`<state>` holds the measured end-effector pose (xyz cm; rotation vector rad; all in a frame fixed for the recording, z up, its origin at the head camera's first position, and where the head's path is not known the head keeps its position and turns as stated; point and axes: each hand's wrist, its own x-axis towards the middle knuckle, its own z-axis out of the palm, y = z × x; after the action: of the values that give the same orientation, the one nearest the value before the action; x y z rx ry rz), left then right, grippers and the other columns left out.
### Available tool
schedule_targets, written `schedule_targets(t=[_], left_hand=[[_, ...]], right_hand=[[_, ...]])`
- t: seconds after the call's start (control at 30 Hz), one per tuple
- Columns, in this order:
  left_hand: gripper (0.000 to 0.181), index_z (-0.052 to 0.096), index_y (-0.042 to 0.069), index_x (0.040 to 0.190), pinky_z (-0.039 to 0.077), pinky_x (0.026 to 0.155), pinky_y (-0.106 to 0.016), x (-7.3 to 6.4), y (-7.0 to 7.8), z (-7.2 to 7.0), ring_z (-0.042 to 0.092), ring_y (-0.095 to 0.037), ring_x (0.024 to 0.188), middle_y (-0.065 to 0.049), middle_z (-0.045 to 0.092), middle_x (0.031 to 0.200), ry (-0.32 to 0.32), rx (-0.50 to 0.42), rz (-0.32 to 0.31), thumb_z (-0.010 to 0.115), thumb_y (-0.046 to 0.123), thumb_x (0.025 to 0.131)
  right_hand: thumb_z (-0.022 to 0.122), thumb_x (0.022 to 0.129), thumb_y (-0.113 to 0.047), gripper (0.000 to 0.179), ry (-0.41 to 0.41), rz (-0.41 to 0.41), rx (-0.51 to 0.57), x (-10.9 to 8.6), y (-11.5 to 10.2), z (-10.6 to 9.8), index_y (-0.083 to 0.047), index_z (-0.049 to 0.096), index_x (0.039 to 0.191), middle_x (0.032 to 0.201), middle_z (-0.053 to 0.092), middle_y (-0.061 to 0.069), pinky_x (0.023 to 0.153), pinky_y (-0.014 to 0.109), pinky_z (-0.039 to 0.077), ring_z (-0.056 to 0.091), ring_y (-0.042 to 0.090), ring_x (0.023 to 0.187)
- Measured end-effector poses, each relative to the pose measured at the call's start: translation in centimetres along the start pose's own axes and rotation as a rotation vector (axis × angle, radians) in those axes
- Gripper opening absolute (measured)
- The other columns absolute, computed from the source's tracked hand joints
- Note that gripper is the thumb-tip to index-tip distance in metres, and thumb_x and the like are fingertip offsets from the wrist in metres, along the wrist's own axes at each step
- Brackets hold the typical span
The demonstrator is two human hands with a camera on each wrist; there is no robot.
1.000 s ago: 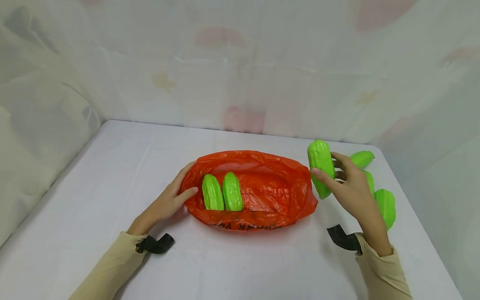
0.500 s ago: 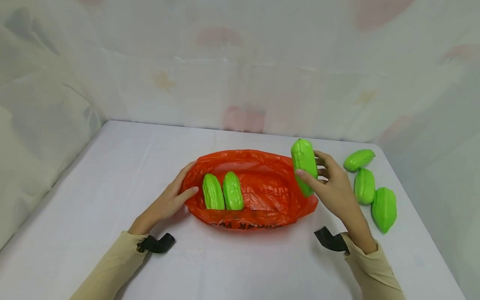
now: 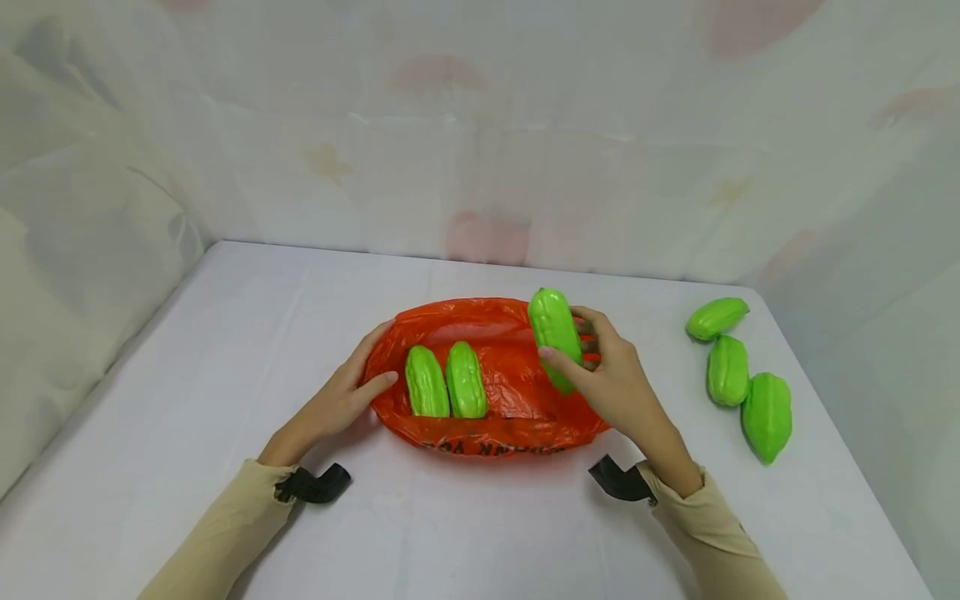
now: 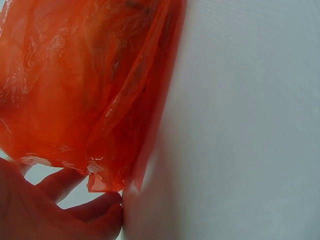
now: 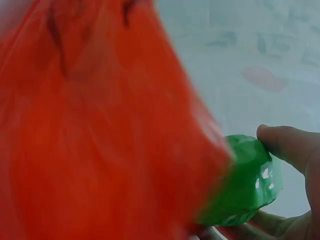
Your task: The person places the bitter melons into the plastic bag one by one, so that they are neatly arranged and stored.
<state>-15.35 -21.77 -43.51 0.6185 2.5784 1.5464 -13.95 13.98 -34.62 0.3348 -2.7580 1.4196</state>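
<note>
A red plastic bag (image 3: 510, 433) lies with its mouth held wide, and two green ribbed fruits (image 3: 427, 385) sit side by side in its left half. My left hand (image 3: 341, 408) holds the bag's left end, thumb over the rim and fingers along the outside. Over the right half of the opening, my right hand (image 3: 611, 379) grips another green ribbed fruit (image 3: 553, 329), thumb on the near side and fingers behind. In the right wrist view the bag wall covers part of this fruit (image 5: 245, 180). Only the bag's outside and some fingers show in the left wrist view.
Three more green ribbed fruits, including a pointed one (image 3: 767, 417), lie in a row near the right edge of the white table (image 3: 465, 533). A pale curtain (image 3: 480, 142) with faint pink patches stands behind the table and along its sides.
My right hand has carried its fruit leftward from beside the bag to over the opening. The three fruits on the right show fully now. My left hand has stayed at the bag.
</note>
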Motion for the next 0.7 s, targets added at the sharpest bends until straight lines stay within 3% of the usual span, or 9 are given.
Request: schedule_targets(t=[0.3,0.7], left_hand=[[0.07,0.014,0.028,0.159,0.026,0.116,-0.065,0.0,-0.2,0.1,0.031,-0.038,0.147,-0.01,0.025,0.163,0.002,0.001,0.018,0.053,0.019,0.102],[0.071,0.014,0.03,0.159,0.027,0.117,-0.062,0.0,-0.1,0.0,0.03,-0.035,0.148,-0.007,0.024,0.164,0.001,0.001,-0.003,0.053,0.021,0.102]], right_hand=[[0.069,0.091,-0.044,0.071,-0.074,0.014,0.012,1.1,-0.3,2.7,-0.011,0.04,0.146,0.128,0.061,0.01,0.077,0.033,0.06,0.065,0.026,0.107],[0.061,0.096,-0.047,0.072,-0.154,0.039,-0.121,1.6,0.4,4.9,-0.006,0.034,0.149,0.133,0.06,0.012,0.08,0.034,0.059,0.066,0.025,0.105]])
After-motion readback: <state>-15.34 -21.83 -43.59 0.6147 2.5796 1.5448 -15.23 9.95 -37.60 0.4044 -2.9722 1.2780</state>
